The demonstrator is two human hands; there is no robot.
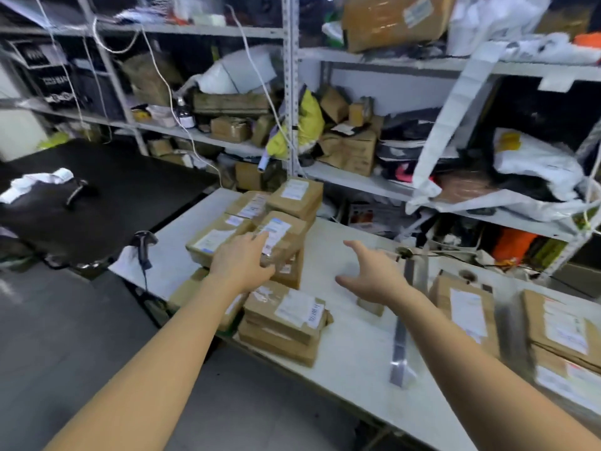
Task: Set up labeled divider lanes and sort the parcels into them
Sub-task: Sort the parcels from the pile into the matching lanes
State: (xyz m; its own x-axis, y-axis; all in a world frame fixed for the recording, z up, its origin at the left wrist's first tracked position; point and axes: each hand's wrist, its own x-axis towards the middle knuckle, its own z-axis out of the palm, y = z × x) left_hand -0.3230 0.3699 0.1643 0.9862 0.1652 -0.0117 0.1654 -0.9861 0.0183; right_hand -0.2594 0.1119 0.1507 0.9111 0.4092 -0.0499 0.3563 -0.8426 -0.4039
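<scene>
left hand (242, 262) laid on labeled parcel (280, 232) in stack by table (351, 346) left end, fingers pretty much straight. right hand (374, 278) spread wide, hovering mid-table, holding nothing

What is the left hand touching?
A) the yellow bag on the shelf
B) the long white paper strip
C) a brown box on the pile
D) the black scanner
C: the left hand lies with its fingers on top of a brown box on the pile, far from the other three things.
</scene>
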